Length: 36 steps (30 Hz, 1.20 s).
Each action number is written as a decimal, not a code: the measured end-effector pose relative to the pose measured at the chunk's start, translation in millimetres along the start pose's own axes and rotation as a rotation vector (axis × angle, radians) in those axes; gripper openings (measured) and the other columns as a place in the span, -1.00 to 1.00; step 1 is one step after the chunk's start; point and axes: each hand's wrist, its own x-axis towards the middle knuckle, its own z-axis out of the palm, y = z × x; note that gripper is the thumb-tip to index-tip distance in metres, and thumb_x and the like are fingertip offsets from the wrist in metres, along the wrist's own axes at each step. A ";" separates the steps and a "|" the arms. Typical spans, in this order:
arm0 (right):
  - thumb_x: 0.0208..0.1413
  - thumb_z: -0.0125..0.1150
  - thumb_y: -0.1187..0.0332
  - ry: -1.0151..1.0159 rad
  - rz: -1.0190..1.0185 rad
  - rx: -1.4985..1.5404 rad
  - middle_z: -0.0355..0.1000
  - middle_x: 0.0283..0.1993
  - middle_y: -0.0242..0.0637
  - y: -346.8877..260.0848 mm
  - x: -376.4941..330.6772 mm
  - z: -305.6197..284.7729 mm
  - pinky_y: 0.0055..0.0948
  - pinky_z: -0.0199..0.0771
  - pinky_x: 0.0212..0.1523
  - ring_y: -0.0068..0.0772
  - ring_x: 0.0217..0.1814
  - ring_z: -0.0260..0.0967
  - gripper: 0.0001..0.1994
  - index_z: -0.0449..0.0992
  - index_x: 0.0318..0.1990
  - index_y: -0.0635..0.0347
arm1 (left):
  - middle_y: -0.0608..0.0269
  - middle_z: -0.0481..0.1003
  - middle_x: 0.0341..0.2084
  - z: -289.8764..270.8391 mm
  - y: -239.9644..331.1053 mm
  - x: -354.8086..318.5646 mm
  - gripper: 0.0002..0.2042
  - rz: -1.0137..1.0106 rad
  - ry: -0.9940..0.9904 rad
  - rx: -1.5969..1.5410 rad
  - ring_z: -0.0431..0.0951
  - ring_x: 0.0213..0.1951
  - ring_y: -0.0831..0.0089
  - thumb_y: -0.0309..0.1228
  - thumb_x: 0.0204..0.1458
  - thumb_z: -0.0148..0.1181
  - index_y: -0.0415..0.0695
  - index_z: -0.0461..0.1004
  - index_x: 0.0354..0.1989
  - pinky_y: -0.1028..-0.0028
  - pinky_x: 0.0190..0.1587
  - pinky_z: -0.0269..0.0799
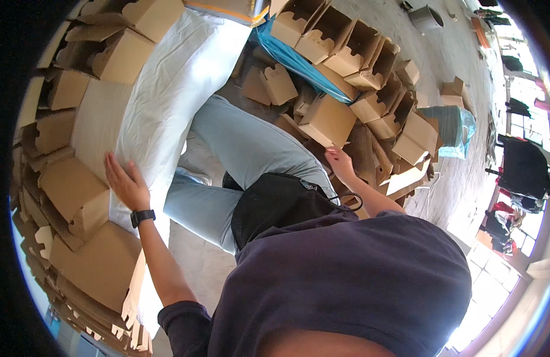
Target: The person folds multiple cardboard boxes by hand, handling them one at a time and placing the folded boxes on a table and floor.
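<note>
My left hand (127, 183) lies flat with its fingers stretched out, on the edge of a white cloth (168, 71) that covers a long surface. Close beside that hand is an open cardboard box (75, 181), and a pale flat board (101, 116) is just beyond the fingertips. On the right, my right hand (341, 165) is at the lower corner of a brown cardboard box (328, 122), its fingers closed at the edge. That box is tilted over a heap of other boxes; part of my grip is hidden by the hand itself.
Flattened cardboard (96, 262) is stacked at the near left, with several open boxes (123, 56) at the far left. Open boxes (346, 50) stand in rows at the far right beside blue plastic sheeting (304, 62). A grey bucket (426, 19) is on the floor farther off.
</note>
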 end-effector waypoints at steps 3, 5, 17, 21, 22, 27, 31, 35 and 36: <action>-0.07 0.30 0.18 0.075 0.221 -0.129 0.49 -0.27 -0.21 52.9 -4.5 -18.9 -0.46 0.43 -0.13 -0.37 -0.18 0.46 -0.56 0.41 -0.08 0.24 | -0.09 0.16 0.19 0.8 -1.4 0.4 -0.51 -0.002 0.005 -0.009 0.15 0.21 0.02 -0.23 0.17 -0.12 -0.31 0.13 0.19 0.18 0.23 0.02; -0.14 0.34 0.08 0.156 0.452 -0.075 0.48 -0.23 -0.19 91.5 12.3 -19.9 -0.43 0.40 -0.08 -0.31 -0.14 0.43 -0.43 0.37 -0.03 0.26 | -0.09 0.16 0.19 1.7 -2.1 0.7 -0.51 0.001 0.003 0.000 0.15 0.21 0.02 -0.25 0.17 -0.12 -0.30 0.13 0.19 0.17 0.23 0.02; -0.38 0.52 -0.03 0.312 0.963 0.270 0.03 0.29 -0.03 8.3 119.1 -8.4 0.00 0.06 0.23 -0.03 0.30 0.03 0.07 -0.01 0.24 0.31 | -0.01 0.16 0.20 -1.1 -3.3 -2.0 -0.51 -0.040 -0.006 0.028 0.12 0.24 0.08 -0.28 0.14 -0.08 -0.26 0.12 0.21 0.19 0.26 -0.01; -0.19 0.45 0.22 0.268 0.875 0.428 0.31 0.08 -0.13 95.3 145.3 1.1 -0.16 0.33 0.08 -0.16 0.10 0.30 -0.35 0.30 0.06 0.27 | -0.01 0.15 0.21 2.1 -4.6 -1.1 -0.51 -0.039 -0.006 0.025 0.12 0.25 0.09 -0.29 0.15 -0.10 -0.25 0.11 0.22 0.20 0.26 -0.01; -0.14 0.42 0.29 0.233 0.848 0.533 0.37 0.03 -0.17 99.1 144.1 2.8 -0.22 0.39 0.04 -0.21 0.05 0.35 -0.46 0.36 0.02 0.25 | -0.01 0.14 0.22 2.8 -6.0 -0.5 -0.51 -0.038 -0.009 0.028 0.11 0.25 0.10 -0.29 0.16 -0.10 -0.24 0.10 0.23 0.20 0.26 -0.02; -0.03 0.29 0.43 0.100 0.571 1.142 0.46 -0.10 -0.31 28.0 89.3 -25.1 -0.41 0.45 -0.02 -0.39 -0.04 0.41 -0.68 0.43 -0.08 0.17 | 0.00 0.17 0.20 1.0 -4.8 -1.8 -0.52 -0.032 0.022 0.019 0.13 0.24 0.10 -0.28 0.14 -0.07 -0.23 0.13 0.21 0.20 0.26 -0.01; 0.03 0.24 0.34 -0.169 0.567 1.191 0.46 -0.10 -0.32 38.7 62.8 -68.2 -0.53 0.46 -0.10 -0.42 -0.07 0.42 -0.72 0.43 -0.08 0.14 | -0.01 0.19 0.19 2.0 -7.6 -2.4 -0.51 -0.034 0.029 0.011 0.15 0.23 0.10 -0.29 0.12 -0.04 -0.24 0.15 0.20 0.20 0.25 0.01; -0.05 0.30 0.30 -0.371 0.313 1.110 0.46 -0.11 -0.31 -34.8 49.8 -101.0 -0.47 0.53 -0.36 -0.38 -0.17 0.47 -0.57 0.38 0.00 0.16 | 0.01 0.19 0.19 2.8 -10.0 -8.5 -0.50 -0.068 0.029 0.001 0.15 0.23 0.11 -0.28 0.12 -0.03 -0.23 0.14 0.21 0.19 0.26 0.00; -0.08 0.32 0.32 -0.424 0.199 1.098 0.46 -0.12 -0.30 -61.6 52.5 -101.0 -0.43 0.54 -0.39 -0.36 -0.19 0.48 -0.53 0.36 0.03 0.16 | 0.01 0.19 0.19 3.0 -10.8 -9.8 -0.50 -0.075 0.035 -0.004 0.14 0.23 0.12 -0.28 0.11 -0.03 -0.23 0.14 0.21 0.19 0.26 -0.01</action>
